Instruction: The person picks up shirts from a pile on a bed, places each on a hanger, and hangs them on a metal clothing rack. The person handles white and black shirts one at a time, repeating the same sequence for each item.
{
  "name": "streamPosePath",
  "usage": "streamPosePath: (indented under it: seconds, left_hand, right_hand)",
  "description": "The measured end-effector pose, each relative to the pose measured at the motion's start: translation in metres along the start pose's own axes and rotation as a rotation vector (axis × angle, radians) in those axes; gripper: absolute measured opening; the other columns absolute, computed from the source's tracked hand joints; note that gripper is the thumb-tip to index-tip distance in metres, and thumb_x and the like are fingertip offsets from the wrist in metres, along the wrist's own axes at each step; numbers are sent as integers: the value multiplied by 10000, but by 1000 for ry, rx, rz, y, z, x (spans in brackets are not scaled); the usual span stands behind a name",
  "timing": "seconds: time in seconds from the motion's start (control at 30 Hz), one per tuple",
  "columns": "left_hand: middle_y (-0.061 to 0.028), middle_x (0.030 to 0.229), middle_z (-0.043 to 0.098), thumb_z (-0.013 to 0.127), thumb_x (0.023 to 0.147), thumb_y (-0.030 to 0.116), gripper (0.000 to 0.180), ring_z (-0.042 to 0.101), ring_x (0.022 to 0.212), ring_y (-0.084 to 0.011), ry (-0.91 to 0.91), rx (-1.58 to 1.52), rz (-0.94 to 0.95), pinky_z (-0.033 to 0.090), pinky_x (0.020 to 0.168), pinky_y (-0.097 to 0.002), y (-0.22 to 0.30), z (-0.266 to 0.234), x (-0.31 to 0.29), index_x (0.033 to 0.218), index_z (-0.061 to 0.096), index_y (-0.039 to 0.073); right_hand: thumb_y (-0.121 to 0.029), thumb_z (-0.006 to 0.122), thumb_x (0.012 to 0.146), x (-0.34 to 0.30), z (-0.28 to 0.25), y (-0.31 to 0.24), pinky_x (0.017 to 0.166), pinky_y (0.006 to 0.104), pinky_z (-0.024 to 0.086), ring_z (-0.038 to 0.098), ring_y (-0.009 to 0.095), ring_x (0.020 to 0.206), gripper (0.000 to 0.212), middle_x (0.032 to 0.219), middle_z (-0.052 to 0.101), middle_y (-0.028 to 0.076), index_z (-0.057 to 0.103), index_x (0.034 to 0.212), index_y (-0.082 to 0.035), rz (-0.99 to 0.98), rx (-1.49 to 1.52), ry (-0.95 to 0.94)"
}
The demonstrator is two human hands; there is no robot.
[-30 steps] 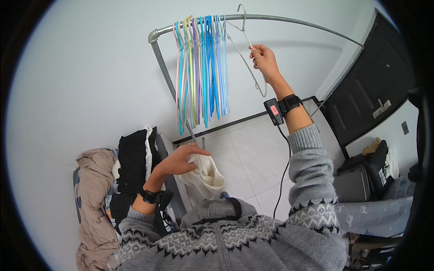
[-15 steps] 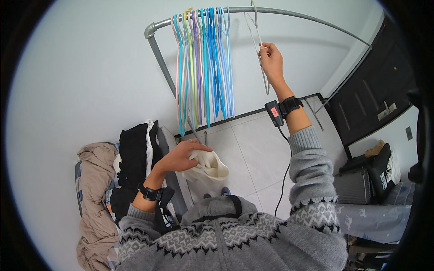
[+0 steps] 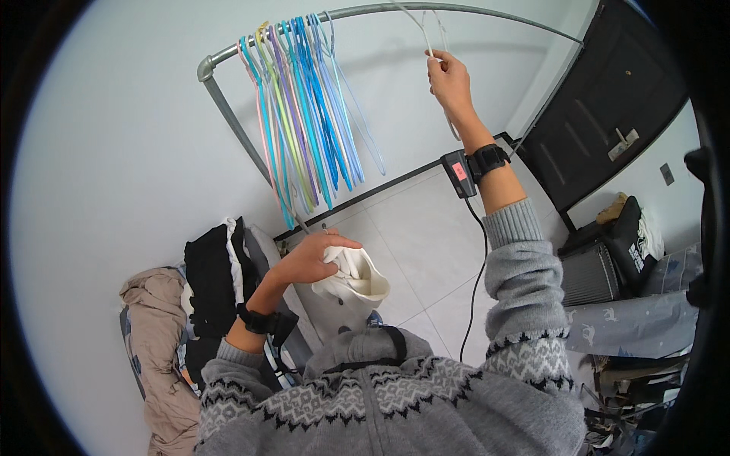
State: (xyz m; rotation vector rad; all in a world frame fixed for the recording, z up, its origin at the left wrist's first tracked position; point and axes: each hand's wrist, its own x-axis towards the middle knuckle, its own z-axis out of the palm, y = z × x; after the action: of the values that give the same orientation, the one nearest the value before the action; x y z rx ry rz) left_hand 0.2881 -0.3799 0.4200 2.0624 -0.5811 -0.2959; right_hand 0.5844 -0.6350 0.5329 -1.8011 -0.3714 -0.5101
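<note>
My right hand (image 3: 450, 82) is raised beside the rail, fingers closed on a thin white clothes hanger (image 3: 426, 34). The hanger's top runs past the upper edge of the view, so I cannot tell whether its hook rests on the rail. Lower down, in front of my body, my left hand (image 3: 306, 258) grips a bunched cream-white garment (image 3: 372, 287), whose rounded opening faces up. What kind of garment it is does not show. A row of coloured plastic hangers (image 3: 308, 114) hangs to the left of my right hand.
A grey metal clothes rail (image 3: 357, 11) curves across the top. On the left lie a beige quilt (image 3: 156, 319) and black clothes (image 3: 209, 270). A black cable (image 3: 475, 304) trails from my right wrist. A dark door (image 3: 608, 99) stands at right, above a black bag (image 3: 623, 235).
The view has shifted, so the rail and coloured hangers sit further left. My right hand has moved up slightly, and the white hanger has turned and tilted. The garment stays in my left hand.
</note>
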Motion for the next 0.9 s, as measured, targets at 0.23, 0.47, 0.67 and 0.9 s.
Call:
streamPosePath:
  seconds: [0.23, 0.47, 0.67, 0.9]
  left_hand:
    - [-109, 959, 600, 575, 719, -15, 551, 578, 959, -255, -13, -18, 24, 447, 871, -338, -2, 0, 8, 1246, 703, 81]
    - [-117, 962, 597, 572, 718, -24, 556, 578, 945, -254, -55, -74, 110, 458, 881, -344, -3, 15, 34, 1251, 698, 70]
    - [-152, 1099, 631, 575, 725, -42, 552, 599, 1027, -290, -117, -55, 152, 468, 934, -347, 6, 30, 60, 1249, 702, 80]
    - [-155, 1236, 611, 508, 713, -122, 588, 611, 1150, -230, -141, -253, 56, 490, 997, -327, 23, 36, 101, 1266, 671, -4]
  right_hand:
    - [-166, 505, 1035, -44, -18, -10, 478, 228, 342, 419, 52, 544, 294, 687, 486, -26, 640, 1209, 30, 122, 180, -43]
    - [-130, 507, 1019, -179, -70, -4, 462, 223, 378, 458, 54, 534, 178, 690, 524, -18, 583, 1133, -17, 152, 430, -68]
    - [-187, 535, 1031, -222, -112, -8, 506, 229, 404, 485, 65, 612, 263, 746, 514, -11, 573, 1226, -14, 88, 84, 165]
    - [-243, 472, 1086, -246, -151, -16, 506, 194, 273, 298, 21, 554, 312, 693, 388, -71, 606, 1277, -35, 285, 279, 309]
